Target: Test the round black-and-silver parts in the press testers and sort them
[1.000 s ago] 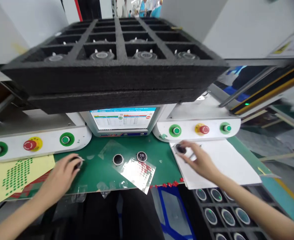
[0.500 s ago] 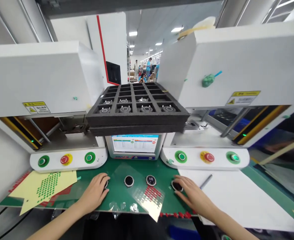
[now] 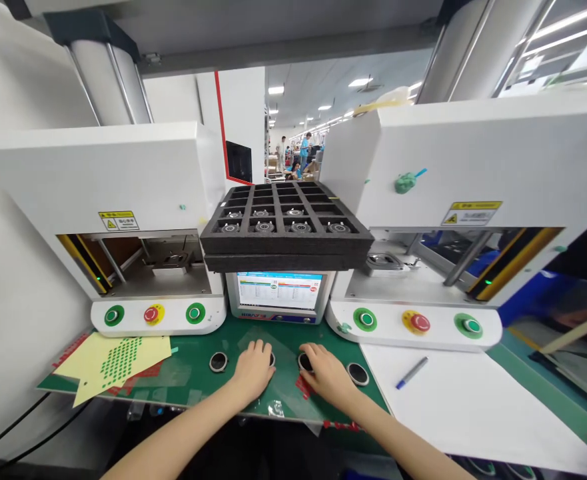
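Note:
Four-sided contact is not visible, but my left hand is curled over a round smartwatch body, with only its right edge showing. My right hand grips another watch body at its right side, covering part of the dark face. Outside my hands lie two more strapless watch bodies, one left of my left hand and one right of my right hand. All rest on the green mat. A sheet of red stickers is partly hidden beneath my right hand.
A black foam tray holding several watch bodies sits above a small screen. White press machines with buttons flank it. Yellow sticker sheets lie left; a pen rests on white paper.
Both hands have moved inward from the outer watch bodies to the two middle ones. The outer watch bodies now lie uncovered on the mat. The camera view has shifted.

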The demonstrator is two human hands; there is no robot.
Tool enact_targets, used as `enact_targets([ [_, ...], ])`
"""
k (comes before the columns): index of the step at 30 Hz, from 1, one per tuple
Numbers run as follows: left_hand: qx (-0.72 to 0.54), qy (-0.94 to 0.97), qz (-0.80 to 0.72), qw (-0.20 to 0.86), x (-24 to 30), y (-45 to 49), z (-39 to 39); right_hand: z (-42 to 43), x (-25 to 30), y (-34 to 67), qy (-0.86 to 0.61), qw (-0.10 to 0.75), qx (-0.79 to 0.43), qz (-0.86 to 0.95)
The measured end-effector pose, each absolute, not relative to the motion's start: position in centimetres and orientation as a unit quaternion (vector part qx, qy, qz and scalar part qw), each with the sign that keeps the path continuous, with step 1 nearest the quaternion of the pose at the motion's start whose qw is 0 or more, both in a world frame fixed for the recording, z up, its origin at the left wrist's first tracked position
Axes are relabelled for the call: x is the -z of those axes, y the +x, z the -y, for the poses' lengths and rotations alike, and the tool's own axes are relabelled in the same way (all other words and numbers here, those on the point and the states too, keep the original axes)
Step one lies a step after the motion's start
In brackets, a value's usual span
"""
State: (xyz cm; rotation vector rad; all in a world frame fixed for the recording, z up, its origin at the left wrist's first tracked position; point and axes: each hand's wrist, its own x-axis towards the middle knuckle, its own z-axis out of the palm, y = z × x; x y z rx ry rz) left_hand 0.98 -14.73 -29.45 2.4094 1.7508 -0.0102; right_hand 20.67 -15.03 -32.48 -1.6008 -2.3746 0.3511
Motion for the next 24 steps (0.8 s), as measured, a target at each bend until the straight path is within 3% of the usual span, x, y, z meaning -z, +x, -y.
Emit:
enact_targets([
  [8,-0.043,0.809,-0.571,0.13,26.2,-2.5,15.8,14.6,33.2,21.1,-0.583,0.122,-0.128,0.793],
  [14,-0.066,0.787,-0.61,0.072,20.5,-12.5,15.2,14.5,34.5,22.0,-0.574,0.15,-0.147,0.792],
  [24,-0.071,0.69,-0.719,-0.04,16.1,-24.5,2.6,14.6,37.3,23.2,-0.537,0.187,-0.135,0.812],
])
